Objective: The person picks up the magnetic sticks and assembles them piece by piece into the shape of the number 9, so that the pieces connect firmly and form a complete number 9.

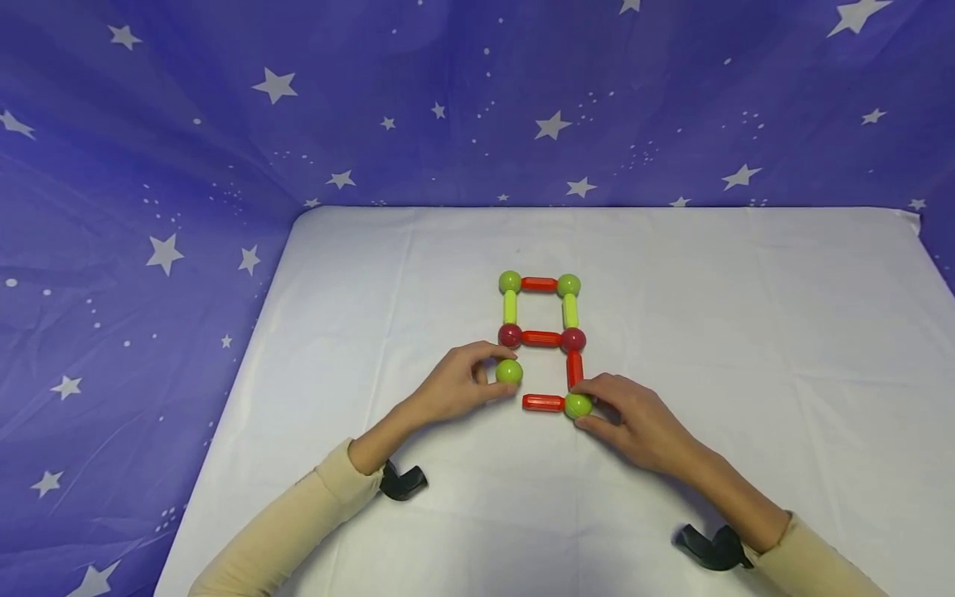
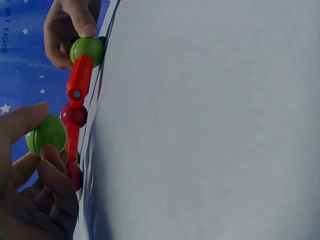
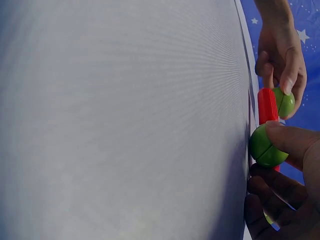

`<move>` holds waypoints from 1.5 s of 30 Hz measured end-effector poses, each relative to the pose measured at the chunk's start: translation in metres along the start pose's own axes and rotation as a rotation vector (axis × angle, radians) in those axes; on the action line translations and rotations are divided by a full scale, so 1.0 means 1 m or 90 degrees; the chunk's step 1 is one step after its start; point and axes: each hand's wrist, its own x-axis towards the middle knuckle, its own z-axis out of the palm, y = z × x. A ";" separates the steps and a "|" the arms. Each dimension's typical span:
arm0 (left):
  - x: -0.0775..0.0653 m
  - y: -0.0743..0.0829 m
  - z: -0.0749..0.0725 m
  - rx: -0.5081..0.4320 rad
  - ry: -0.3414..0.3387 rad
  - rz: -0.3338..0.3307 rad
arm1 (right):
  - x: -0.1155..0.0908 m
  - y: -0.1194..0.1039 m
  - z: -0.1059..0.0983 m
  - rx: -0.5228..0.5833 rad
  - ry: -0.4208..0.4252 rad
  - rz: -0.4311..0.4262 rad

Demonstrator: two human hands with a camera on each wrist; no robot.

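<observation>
My left hand (image 1: 466, 383) pinches a green ball (image 1: 509, 371) between thumb and fingers, just below the left red ball (image 1: 511, 335) of a ball-and-rod figure. My right hand (image 1: 634, 419) grips another green ball (image 1: 578, 405) at the figure's lower right corner. From that ball a red rod (image 1: 543, 403) points left with a free end, and a second red rod (image 1: 574, 370) runs up to the right red ball (image 1: 573, 340). In the left wrist view the pinched green ball (image 2: 46, 135) stands apart from the free rod end (image 2: 76, 93).
Above, two green balls (image 1: 510, 283) with a red rod (image 1: 539, 284) between them top a square, its sides yellow-green rods (image 1: 570, 311). A red rod (image 1: 540, 338) joins the red balls. White cloth (image 1: 746, 332) covers the table; a starry blue curtain (image 1: 448, 99) hangs behind.
</observation>
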 end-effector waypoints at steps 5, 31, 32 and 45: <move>-0.001 -0.001 -0.001 0.009 -0.023 -0.012 | 0.000 0.001 0.000 0.004 0.005 -0.006; -0.006 -0.002 -0.003 0.147 -0.106 0.045 | 0.001 -0.001 0.000 -0.004 0.009 -0.011; -0.006 -0.002 -0.003 0.152 -0.108 0.044 | 0.001 -0.001 0.000 -0.005 0.008 -0.011; -0.006 -0.001 -0.001 0.155 -0.115 0.046 | 0.001 -0.001 0.001 -0.003 0.009 -0.008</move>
